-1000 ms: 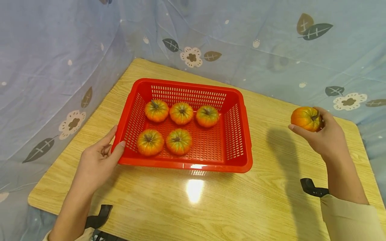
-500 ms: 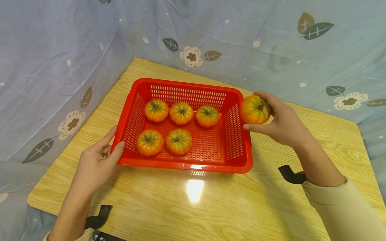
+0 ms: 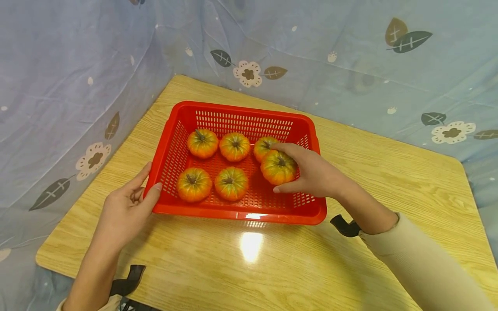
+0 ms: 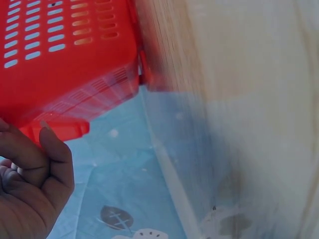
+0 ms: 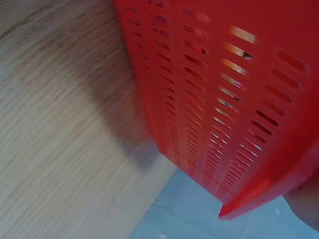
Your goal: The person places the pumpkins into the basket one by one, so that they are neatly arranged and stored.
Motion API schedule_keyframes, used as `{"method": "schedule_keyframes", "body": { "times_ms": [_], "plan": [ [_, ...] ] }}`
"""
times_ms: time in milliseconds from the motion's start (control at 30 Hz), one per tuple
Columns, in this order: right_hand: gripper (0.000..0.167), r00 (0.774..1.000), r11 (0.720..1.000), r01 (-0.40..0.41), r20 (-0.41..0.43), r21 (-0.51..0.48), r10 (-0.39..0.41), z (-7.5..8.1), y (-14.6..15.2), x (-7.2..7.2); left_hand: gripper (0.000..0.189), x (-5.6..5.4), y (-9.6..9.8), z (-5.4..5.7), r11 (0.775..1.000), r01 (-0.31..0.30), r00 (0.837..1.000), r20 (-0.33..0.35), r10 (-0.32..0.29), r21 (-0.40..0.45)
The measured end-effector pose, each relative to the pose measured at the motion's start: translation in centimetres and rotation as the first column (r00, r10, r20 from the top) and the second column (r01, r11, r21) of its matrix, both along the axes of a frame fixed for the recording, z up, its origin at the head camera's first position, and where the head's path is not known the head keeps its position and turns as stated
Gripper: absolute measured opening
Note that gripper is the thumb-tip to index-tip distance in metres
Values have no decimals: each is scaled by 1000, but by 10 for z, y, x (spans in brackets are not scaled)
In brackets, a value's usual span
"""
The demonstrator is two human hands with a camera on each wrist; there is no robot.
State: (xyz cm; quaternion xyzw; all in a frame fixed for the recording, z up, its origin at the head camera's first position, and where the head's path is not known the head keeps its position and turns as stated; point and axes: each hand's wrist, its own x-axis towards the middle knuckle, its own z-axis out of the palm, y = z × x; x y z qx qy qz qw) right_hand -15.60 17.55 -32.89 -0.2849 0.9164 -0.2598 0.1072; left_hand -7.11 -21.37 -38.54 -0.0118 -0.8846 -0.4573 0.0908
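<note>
A red plastic basket point(image 3: 241, 215) with slotted walls stands on the table. My left hand point(image 3: 126, 207) grips its left rim near the front corner, thumb on top and fingers beneath; the left wrist view shows the curled fingers point(image 4: 57, 157) at the rim. Over the right part of the basket, my right hand point(image 3: 311, 170) holds a small orange-green pumpkin point(image 3: 278, 168) between thumb and fingers. That pumpkin partly covers another pumpkin point(image 3: 264, 146) behind it. Several more pumpkins point(image 3: 194, 185) sit in two rows in the basket. The right wrist view shows mostly the basket's outer wall point(image 5: 199, 99).
The light wooden table point(image 3: 389, 185) extends around the basket, widest to the right and front. A blue cloth point(image 3: 319, 65) with leaf and flower prints hangs behind and to the left. Black straps point(image 3: 344, 226) are on both wrists.
My right hand has carried the pumpkin leftward from above the table's right side, across the rim, to over the basket's inside. The left hand and basket have stayed put.
</note>
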Motion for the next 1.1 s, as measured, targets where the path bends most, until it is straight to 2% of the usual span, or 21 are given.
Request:
{"method": "schedule_keyframes", "body": {
  "times_ms": [233,400,733,1100],
  "plan": [
    [89,999,996,-54,5,65,54,-3,-7,-6,57,0,0,1,1000,2,1000,6,-2,9],
    [88,994,988,-99,56,118,93,-4,-13,-12,57,1,0,0,1000,5,1000,3,-5,17],
    [83,966,953,-243,131,180,221,-13,-27,-19,56,0,-1,-1,1000,11,1000,0,-11,29],
    [86,964,928,-244,173,281,201,-21,-33,-17,56,-1,-1,-1,999,17,1000,-15,-16,27]
  ]
}}
